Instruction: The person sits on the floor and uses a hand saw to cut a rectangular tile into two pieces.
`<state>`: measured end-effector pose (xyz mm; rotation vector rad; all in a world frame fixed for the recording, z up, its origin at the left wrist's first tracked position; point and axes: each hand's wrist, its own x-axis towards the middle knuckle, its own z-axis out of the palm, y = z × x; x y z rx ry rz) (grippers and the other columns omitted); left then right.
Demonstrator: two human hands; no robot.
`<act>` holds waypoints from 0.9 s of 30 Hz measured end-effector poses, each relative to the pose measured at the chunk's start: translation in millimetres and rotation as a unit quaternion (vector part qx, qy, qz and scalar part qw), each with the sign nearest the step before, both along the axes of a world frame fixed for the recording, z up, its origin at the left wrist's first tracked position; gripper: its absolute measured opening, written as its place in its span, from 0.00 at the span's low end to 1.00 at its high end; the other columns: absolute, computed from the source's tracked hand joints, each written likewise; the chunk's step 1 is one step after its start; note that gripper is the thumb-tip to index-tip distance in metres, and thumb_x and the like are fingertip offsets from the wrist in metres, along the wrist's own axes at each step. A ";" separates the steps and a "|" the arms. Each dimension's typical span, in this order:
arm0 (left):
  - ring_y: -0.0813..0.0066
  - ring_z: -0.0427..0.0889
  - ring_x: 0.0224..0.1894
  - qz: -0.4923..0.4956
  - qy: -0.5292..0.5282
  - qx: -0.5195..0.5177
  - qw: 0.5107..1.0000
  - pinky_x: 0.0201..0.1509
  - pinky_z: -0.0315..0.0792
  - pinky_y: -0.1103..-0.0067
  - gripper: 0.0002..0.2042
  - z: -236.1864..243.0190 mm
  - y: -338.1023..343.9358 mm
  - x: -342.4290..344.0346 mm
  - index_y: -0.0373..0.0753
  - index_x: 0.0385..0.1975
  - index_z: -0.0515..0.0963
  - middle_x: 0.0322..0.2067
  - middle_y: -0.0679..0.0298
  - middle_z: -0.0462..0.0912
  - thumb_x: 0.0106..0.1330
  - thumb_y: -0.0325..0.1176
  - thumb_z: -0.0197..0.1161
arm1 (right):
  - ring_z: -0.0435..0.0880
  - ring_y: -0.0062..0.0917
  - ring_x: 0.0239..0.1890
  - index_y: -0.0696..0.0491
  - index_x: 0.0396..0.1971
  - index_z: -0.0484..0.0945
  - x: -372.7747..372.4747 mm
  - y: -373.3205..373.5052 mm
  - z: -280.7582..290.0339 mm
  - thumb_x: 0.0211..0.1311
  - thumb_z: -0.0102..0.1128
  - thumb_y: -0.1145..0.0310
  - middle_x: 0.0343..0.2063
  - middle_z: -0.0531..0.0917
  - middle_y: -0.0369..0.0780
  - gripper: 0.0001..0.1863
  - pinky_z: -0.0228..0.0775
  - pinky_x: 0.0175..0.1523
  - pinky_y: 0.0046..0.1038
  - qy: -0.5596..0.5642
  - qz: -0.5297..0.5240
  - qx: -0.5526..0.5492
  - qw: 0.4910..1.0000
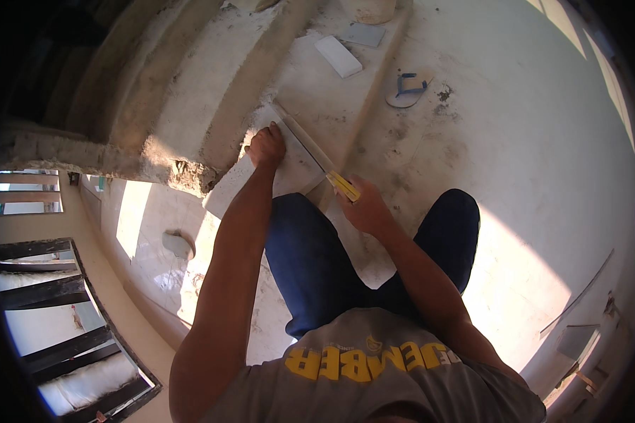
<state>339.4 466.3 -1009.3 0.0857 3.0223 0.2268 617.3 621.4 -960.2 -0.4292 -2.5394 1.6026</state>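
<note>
A pale flat slab point(296, 168) lies on the lowest step in front of my knees, partly covered by my left arm. My left hand point(266, 145) presses on its far left part with fingers bent over the surface. In my right hand point(367, 206) is a yellow-handled tool point(343, 187), the fingers wrapped round its handle. A long, narrow, dark blade runs from it away across the slab, close to the slab's right side. Whether the blade has teeth is too small to tell.
Rough concrete steps point(219, 92) rise at the far left. Beyond the slab are a white block point(339, 56) and a grey tile piece point(363, 34). A sandal with blue straps point(409, 88) lies on the dusty floor to the right. Dark window bars point(70, 345) stand at the left.
</note>
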 end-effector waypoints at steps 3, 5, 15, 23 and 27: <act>0.49 0.86 0.58 0.014 0.011 0.016 1.000 0.67 0.67 0.51 0.32 -5.0 -8.7 0.1 0.37 0.53 0.86 0.53 0.49 0.89 0.83 0.54 0.37 | 0.87 0.57 0.38 0.59 0.48 0.77 27.7 -5.0 19.9 0.72 0.64 0.60 0.32 0.84 0.59 0.18 0.77 0.44 0.49 -0.061 0.002 -0.029 0.998; 0.49 0.86 0.58 0.016 0.006 0.021 1.000 0.67 0.67 0.51 0.32 -7.0 -14.6 -3.4 0.37 0.53 0.86 0.53 0.49 0.89 0.83 0.54 0.37 | 0.88 0.55 0.38 0.57 0.52 0.76 93.6 -2.0 43.2 0.72 0.64 0.60 0.33 0.86 0.57 0.18 0.79 0.45 0.48 -0.086 0.006 -0.043 0.995; 0.49 0.87 0.56 -0.010 0.036 0.011 0.999 0.65 0.68 0.50 0.32 -12.5 -5.1 -5.3 0.37 0.52 0.87 0.51 0.48 0.89 0.82 0.55 0.38 | 0.86 0.59 0.38 0.60 0.47 0.79 -17.1 -13.8 9.2 0.71 0.65 0.58 0.33 0.85 0.58 0.19 0.78 0.45 0.52 -0.013 -0.018 0.002 1.000; 0.49 0.86 0.57 0.010 0.009 0.023 1.000 0.66 0.68 0.50 0.32 -1.3 -16.5 4.4 0.37 0.52 0.87 0.51 0.48 0.89 0.82 0.55 0.37 | 0.87 0.57 0.38 0.55 0.54 0.76 135.6 9.0 49.6 0.72 0.64 0.59 0.34 0.86 0.56 0.19 0.79 0.46 0.50 -0.106 0.008 -0.047 0.993; 0.49 0.86 0.57 0.003 0.019 0.010 1.000 0.66 0.68 0.51 0.31 2.2 -13.3 1.3 0.38 0.52 0.87 0.51 0.48 0.89 0.83 0.54 0.37 | 0.86 0.59 0.39 0.57 0.51 0.77 88.8 4.8 28.9 0.72 0.63 0.60 0.32 0.85 0.57 0.18 0.79 0.45 0.50 -0.067 0.005 -0.011 0.998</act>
